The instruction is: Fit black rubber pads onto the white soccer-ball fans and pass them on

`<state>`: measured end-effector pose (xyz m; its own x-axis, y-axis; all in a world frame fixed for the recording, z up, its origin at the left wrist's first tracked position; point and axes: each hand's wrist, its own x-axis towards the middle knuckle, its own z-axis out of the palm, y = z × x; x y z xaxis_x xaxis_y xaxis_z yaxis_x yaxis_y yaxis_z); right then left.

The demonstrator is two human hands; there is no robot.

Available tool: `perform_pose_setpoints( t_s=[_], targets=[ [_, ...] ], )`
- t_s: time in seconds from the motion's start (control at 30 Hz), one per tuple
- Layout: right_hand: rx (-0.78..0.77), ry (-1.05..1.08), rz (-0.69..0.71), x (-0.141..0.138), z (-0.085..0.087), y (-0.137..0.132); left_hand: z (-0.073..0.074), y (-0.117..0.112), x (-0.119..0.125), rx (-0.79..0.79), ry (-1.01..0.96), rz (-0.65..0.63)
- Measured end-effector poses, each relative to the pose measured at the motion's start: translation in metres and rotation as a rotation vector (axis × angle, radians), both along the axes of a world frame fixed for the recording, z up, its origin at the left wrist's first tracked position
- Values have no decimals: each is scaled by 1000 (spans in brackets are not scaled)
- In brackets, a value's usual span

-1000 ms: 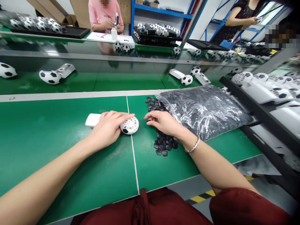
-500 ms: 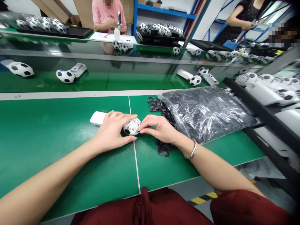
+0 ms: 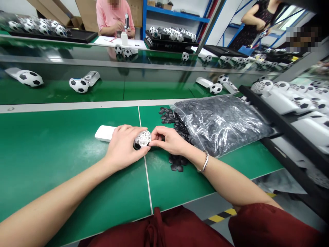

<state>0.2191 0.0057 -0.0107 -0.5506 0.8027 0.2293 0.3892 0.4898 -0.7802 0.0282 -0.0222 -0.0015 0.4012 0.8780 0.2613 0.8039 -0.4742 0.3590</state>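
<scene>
Here, grips the soccer-ball shell [image 3: 143, 139] from the left with the left hand [image 3: 122, 145] and touches its right rim with the bunched fingertips of the right hand [image 3: 168, 140]; cannot tell about any grasp between them. Sits over the white seam [image 3: 148, 185], well in from the near edge of the worktop [image 3: 115, 195]. Leaves room frontward; rightward, meets loose black pentagons [image 3: 177, 160], then a plastic bag [image 3: 223, 123].

On my feed, the left hand [image 3: 122, 145] cups a round white openwork plastic ball [image 3: 143, 138], with a smooth white plastic handle [image 3: 103, 133] showing left of the knuckles. I have the right hand [image 3: 169, 141], thumb and forefinger together, at the ball's right edge. Loose black pentagonal chips [image 3: 177, 164] lie beside a bulging clear plastic bag [image 3: 221, 120] on the green tabletop [image 3: 102, 199].
</scene>
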Motion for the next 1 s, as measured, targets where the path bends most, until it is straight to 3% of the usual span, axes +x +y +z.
perform_pose_setpoints(
  t_s=[0.1,0.17,0.23,0.33,0.47,0.63,0.83,1.0],
  targets=[
    [192,-143,-158,11,2,18,0,0,-2,-12,15,-49],
    [328,-342,-355,21,1,31,0,2,-3,-11,27,-82],
    [372,-554,-443,29,-3,39,1,3,-5,-12,35,-102],
    [344,-711,-348,33,-8,40,3,5,-9,-42,43,-135],
    [322,-671,-240,29,-5,28,6,3,-12,-122,58,-144],
    [345,-554,-299,29,7,18,2,0,-9,-91,63,-64],
    [104,-402,-320,27,14,14,-2,5,-12,-93,36,-122],
    [35,-412,-276,28,9,15,0,7,-16,-108,24,-139]
  ],
)
